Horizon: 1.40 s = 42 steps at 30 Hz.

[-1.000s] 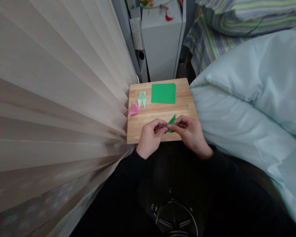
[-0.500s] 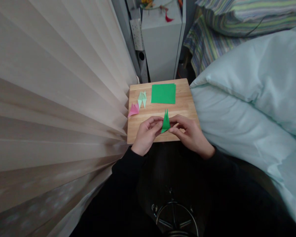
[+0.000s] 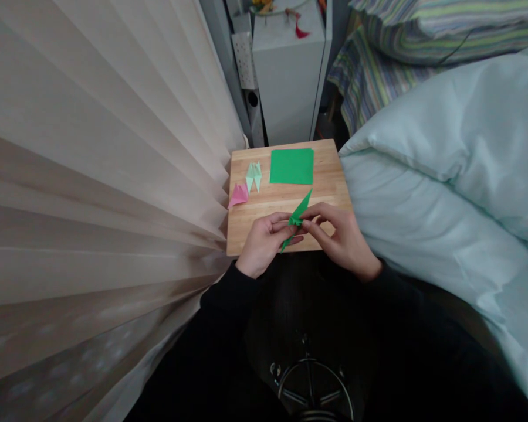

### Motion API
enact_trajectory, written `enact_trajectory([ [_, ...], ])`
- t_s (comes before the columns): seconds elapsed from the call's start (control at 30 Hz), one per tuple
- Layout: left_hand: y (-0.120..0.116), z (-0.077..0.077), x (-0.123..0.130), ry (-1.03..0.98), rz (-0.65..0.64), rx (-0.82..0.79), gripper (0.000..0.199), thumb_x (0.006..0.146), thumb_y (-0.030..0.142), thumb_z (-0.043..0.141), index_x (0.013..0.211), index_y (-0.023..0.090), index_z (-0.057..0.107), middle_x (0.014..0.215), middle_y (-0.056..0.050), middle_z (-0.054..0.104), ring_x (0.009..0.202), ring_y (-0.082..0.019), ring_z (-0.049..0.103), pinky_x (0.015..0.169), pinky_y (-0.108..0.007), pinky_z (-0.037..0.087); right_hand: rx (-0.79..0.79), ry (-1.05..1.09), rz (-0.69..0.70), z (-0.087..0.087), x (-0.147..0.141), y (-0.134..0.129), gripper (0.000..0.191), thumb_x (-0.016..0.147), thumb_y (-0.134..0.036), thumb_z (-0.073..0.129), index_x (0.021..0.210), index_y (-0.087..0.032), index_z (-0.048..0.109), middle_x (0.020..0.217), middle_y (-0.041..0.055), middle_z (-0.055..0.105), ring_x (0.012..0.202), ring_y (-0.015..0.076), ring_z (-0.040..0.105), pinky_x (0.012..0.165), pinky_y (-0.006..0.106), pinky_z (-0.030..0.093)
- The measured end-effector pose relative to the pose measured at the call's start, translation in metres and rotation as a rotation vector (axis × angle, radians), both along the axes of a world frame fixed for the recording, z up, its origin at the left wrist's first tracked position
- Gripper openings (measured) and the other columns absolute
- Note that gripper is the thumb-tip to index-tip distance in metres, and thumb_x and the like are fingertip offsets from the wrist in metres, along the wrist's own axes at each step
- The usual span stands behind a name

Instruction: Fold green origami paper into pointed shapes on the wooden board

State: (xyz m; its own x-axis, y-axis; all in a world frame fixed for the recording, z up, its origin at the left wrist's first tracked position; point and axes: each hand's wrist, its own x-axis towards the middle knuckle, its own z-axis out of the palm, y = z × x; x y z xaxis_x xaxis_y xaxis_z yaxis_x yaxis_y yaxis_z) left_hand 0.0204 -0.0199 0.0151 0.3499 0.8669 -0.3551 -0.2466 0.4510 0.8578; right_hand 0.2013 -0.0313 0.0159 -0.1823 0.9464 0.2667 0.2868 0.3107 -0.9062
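- Down the left side I have a tall pleated curtain (image 3: 92,146); opposite it lies a pale blue duvet (image 3: 444,152).
- Between them I see the wooden surface (image 3: 330,176), with both hands over its near part.
- My left hand (image 3: 258,243) has its fingers clamped on the lower middle of the green folded paper (image 3: 302,205); my right hand (image 3: 348,240) has thumb and forefinger together on the right side of its middle.
- Farther back lie flat green sheets (image 3: 291,166).
- That folded paper is tilted between my hands, one long point up and right, the other down and left. I judge the step as shaping or creasing the small folds at its centre; the next move calls for a steady left grip and a light, exact right pinch.
- Left of the sheets sit pale green folded pieces (image 3: 250,176), with a pink folded piece (image 3: 239,194) just beside them.
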Motion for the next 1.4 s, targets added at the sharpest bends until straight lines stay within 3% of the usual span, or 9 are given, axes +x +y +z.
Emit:
enact_trajectory([
  [0.07, 0.002, -0.002, -0.001, 0.073, -0.017, 0.057, 0.034, 0.076, 0.035, 0.088, 0.099, 0.014, 0.072, 0.088, -0.007, 0.079, 0.083, -0.02, 0.077, 0.083, -0.034, 0.061, -0.092, 0.165, -0.065, 0.0, -0.003, -0.001, 0.016, 0.096, -0.037, 0.068, 0.104, -0.024, 0.065, 0.096, 0.0037, 0.073, 0.088, 0.02, 0.07, 0.074, 0.035, 0.055],
  [0.17, 0.004, -0.004, -0.002, 0.183, -0.045, 0.203, 0.03, 0.077, 0.039, 0.086, 0.091, 0.015, 0.075, 0.083, -0.006, 0.078, 0.076, -0.018, 0.075, 0.076, -0.031, 0.059, -0.225, 0.35, -0.119, -0.005, -0.008, 0.0, 0.042, 0.082, -0.042, 0.083, 0.114, -0.025, 0.062, 0.088, -0.0002, 0.07, 0.079, 0.0184, 0.069, 0.067, 0.031, 0.054],
  [0.33, 0.006, -0.007, -0.001, 0.299, -0.051, 0.419, 0.021, 0.083, 0.037, 0.079, 0.083, 0.016, 0.079, 0.079, -0.005, 0.078, 0.071, -0.016, 0.071, 0.072, -0.027, 0.057, -0.369, 0.414, -0.091, -0.016, -0.012, 0.003, 0.033, 0.077, -0.049, 0.085, 0.082, -0.02, 0.071, 0.077, 0.0024, 0.072, 0.07, 0.0161, 0.063, 0.062, 0.03, 0.048],
  [0.6, 0.002, -0.009, -0.003, 0.619, 0.058, 0.722, 0.016, 0.09, 0.015, 0.066, 0.089, 0.02, 0.082, 0.088, -0.003, 0.082, 0.08, -0.018, 0.076, 0.075, -0.028, 0.059, -0.395, 0.484, -0.056, -0.015, -0.015, 0.005, 0.036, 0.07, -0.053, 0.088, 0.081, -0.021, 0.074, 0.075, 0.0013, 0.07, 0.067, 0.0148, 0.058, 0.063, 0.031, 0.047],
  [0.77, -0.001, -0.006, -0.005, 0.66, 0.075, 0.89, 0.017, 0.089, 0.012, 0.066, 0.089, 0.02, 0.081, 0.089, -0.003, 0.083, 0.079, -0.018, 0.077, 0.076, -0.027, 0.058, -0.403, 0.485, -0.063, -0.013, -0.015, 0.003, 0.036, 0.071, -0.053, 0.086, 0.075, -0.021, 0.07, 0.069, -0.0011, 0.063, 0.063, 0.0132, 0.052, 0.059, 0.03, 0.045],
  [0.9, -0.001, -0.005, -0.005, 0.628, 0.072, 0.866, 0.015, 0.09, 0.016, 0.067, 0.089, 0.02, 0.081, 0.086, -0.003, 0.082, 0.076, -0.018, 0.075, 0.073, -0.027, 0.057, -0.364, 0.505, -0.117, -0.012, -0.018, 0.0, 0.034, 0.07, -0.051, 0.087, 0.07, -0.021, 0.07, 0.068, -0.001, 0.064, 0.063, 0.0135, 0.053, 0.061, 0.03, 0.046],
  [1.1, 0.003, -0.008, 0.0, 0.497, 0.088, 0.667, 0.014, 0.089, 0.02, 0.067, 0.086, 0.018, 0.08, 0.082, -0.004, 0.08, 0.076, -0.018, 0.072, 0.073, -0.027, 0.055, -0.268, 0.402, -0.172, -0.015, -0.018, -0.001, 0.021, 0.079, -0.041, 0.084, 0.076, -0.022, 0.074, 0.074, 0.0006, 0.07, 0.07, 0.0172, 0.061, 0.067, 0.033, 0.05],
  [1.3, 0.002, -0.004, 0.003, 0.381, 0.082, 0.508, 0.014, 0.084, 0.028, 0.074, 0.078, 0.015, 0.076, 0.072, -0.003, 0.075, 0.066, -0.015, 0.066, 0.063, -0.024, 0.051, 0.108, 0.116, -0.194, -0.006, -0.02, -0.009, 0.011, 0.092, -0.021, 0.07, 0.082, -0.021, 0.073, 0.08, 0.0023, 0.067, 0.076, 0.0171, 0.062, 0.066, 0.032, 0.05],
  [1.4, 0.002, -0.002, 0.003, 0.304, 0.082, 0.428, 0.02, 0.08, 0.033, 0.079, 0.075, 0.015, 0.071, 0.071, -0.003, 0.074, 0.065, -0.015, 0.067, 0.065, -0.025, 0.053, 0.205, 0.032, -0.174, -0.003, -0.02, -0.011, 0.013, 0.096, -0.018, 0.064, 0.088, -0.022, 0.074, 0.087, 0.0044, 0.066, 0.081, 0.0182, 0.063, 0.069, 0.034, 0.051],
])
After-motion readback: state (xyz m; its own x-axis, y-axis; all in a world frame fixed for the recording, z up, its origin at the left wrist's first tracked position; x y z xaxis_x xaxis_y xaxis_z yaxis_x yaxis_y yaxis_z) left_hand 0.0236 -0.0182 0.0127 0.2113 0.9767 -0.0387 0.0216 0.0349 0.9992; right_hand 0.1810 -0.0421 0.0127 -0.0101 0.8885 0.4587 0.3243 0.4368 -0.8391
